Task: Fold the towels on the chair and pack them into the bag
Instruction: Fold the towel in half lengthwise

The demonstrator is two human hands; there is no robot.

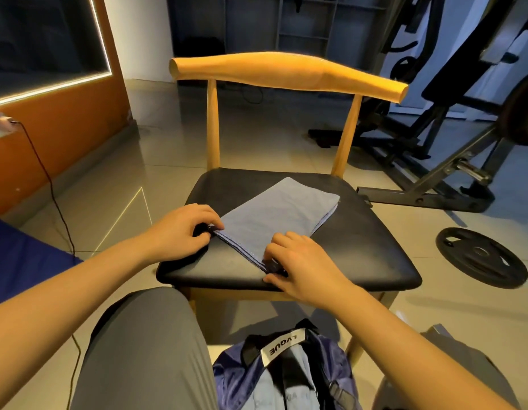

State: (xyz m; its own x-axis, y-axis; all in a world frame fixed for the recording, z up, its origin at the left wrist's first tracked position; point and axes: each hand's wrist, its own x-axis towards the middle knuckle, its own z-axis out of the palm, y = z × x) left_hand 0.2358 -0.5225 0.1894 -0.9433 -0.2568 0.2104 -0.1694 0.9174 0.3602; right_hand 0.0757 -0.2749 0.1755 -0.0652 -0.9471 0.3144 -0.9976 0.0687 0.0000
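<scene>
My left hand (183, 232) has its fingers curled at the left corner of the towel (274, 217), and thumb and fingers pinch the near edge there. The corner itself is hidden under my fingertips. My right hand (301, 261) pinches the other end of the same edge, close to the front rim of the seat, and its thumb lies on the seat. My knuckles cover the cloth there, so I cannot tell how many layers are between these fingers.

The towel is light blue and folded into a long, narrow band. It lies flat on the black seat of the chair (360, 247), set diagonally from the front towards the back right. A darker stitched hem runs along the edge between my two hands. At the far right end the layers show as thin lines, one over another.

The bag (233, 377) stands on the floor below the front of the seat, between my legs. It is dark blue and shiny, with black straps and a pale label (282, 346) whose letters I see upside down. Its mouth is open, and light blue cloth (298, 377) lies inside; the print on this cloth is too faint to read. The bottom of the picture cuts off the lower part of the bag.
</scene>
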